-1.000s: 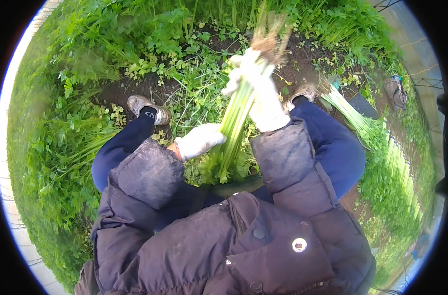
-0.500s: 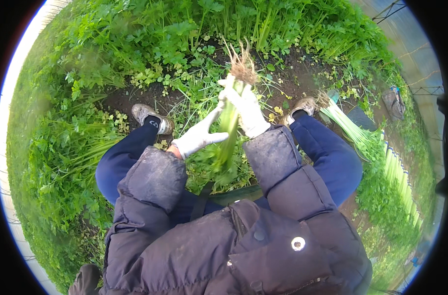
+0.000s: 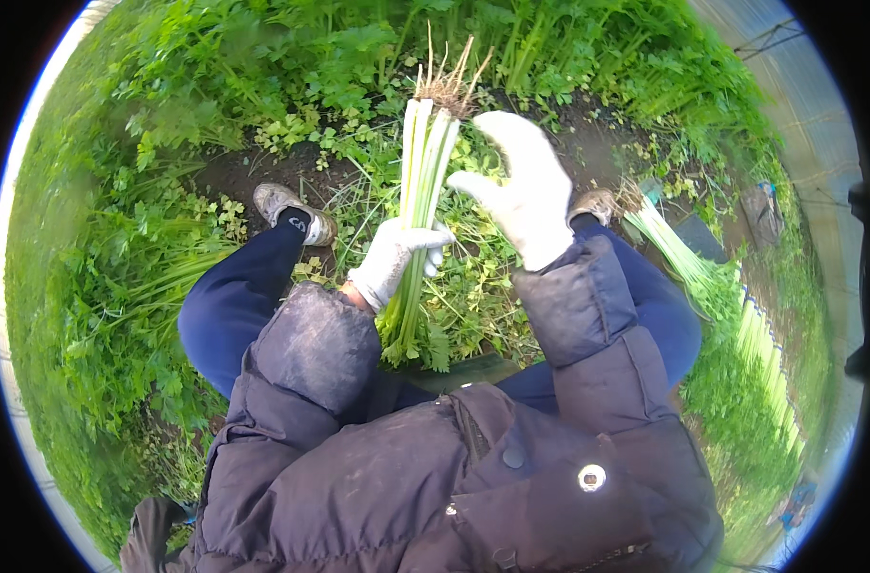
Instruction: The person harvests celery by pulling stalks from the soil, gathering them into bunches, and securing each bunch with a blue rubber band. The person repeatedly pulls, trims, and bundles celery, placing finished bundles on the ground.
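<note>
A bunch of celery (image 3: 422, 172) is held up in front of me, its brown roots at the far end and its leaves hanging toward my lap. My left hand (image 3: 397, 256), in a white glove, is wrapped round the stalks at their lower part. To the right of the roots, my right hand (image 3: 523, 191) is open, with thumb and fingers apart and nothing in them; it also wears a white glove. On the ground by my right knee lies a pile of pulled celery (image 3: 675, 239), roots pointing away from me.
Dense growing celery (image 3: 311, 67) stands ahead and to the left. A long row of bundled celery (image 3: 769, 358) lies at the right. My shoes (image 3: 294, 215) rest on soil (image 3: 587, 143) strewn with leaf scraps. A dark bag (image 3: 763, 208) lies at the far right.
My right hand has let go of the celery and moved right, its fingers spreading. My left hand has closed round the stalks, and the bunch now stands more upright and slightly left.
</note>
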### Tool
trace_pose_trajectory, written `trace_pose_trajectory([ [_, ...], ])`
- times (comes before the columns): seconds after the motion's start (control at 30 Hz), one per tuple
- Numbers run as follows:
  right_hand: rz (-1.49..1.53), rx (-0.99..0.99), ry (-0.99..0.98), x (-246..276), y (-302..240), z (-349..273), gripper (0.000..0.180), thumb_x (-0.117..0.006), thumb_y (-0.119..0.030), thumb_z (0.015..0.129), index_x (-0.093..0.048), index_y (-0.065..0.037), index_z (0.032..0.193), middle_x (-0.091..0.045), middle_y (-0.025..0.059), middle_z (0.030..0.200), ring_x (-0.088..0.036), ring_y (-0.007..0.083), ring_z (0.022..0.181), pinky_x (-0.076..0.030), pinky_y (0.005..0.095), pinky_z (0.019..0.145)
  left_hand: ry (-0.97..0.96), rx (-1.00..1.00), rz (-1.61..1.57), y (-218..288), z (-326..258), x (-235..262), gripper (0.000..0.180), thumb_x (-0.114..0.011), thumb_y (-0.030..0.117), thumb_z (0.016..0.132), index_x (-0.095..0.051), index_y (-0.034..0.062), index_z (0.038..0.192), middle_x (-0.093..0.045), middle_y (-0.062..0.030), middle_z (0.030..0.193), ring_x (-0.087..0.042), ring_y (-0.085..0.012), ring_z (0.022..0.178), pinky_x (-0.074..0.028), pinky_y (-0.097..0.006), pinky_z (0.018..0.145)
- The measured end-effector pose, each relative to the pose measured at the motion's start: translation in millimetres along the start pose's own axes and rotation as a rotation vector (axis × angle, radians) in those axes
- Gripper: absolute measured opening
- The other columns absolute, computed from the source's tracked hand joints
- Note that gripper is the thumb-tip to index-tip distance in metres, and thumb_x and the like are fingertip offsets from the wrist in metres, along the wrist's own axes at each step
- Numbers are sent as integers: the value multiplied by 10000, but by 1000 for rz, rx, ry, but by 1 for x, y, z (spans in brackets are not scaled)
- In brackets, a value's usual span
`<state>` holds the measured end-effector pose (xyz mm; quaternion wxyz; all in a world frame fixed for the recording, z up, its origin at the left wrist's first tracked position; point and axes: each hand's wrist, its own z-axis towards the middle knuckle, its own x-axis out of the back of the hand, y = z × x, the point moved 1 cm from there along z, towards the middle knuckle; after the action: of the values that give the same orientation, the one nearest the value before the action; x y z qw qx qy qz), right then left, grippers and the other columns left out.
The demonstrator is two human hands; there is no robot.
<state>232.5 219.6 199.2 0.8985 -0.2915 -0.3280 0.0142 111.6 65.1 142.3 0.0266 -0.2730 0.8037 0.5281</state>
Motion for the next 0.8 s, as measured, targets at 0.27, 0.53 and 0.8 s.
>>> trace_pose_trajectory([
  [0.27, -236, 236, -131, -27, -8, -21, 143, -693, -254, 763, -685, -138, 845, -605, 11, 841, -595, 228, 797, -517, 374, 695, -19, -55, 99, -5, -2, -2, 226, -685, 115, 891, -661, -39, 1056, -695, -98, 778, -657, -150, 626, -532, -259, 573],
  [0.53, -112, -177, 147, 8, 22, 28, 50, -691, -152, 846, -695, -111, 874, -665, 44, 808, -624, 160, 648, -530, 311, 577, -48, -52, 120, -3, -6, -6, 266, -682, 164, 898, -701, -25, 1084, -688, -66, 764, -641, -119, 615, -530, -244, 607],
  [0.8, 1035, -639, -337, -25, 42, -21, 674, -785, -427, 881, -534, -101, 1415, -642, 76, 1255, -614, 175, 1131, -520, 358, 967, -233, 32, 4, 3, -3, 2, 297, -716, 153, 872, -692, -49, 1089, -706, -117, 770, -679, -172, 613, -554, -258, 577],
])
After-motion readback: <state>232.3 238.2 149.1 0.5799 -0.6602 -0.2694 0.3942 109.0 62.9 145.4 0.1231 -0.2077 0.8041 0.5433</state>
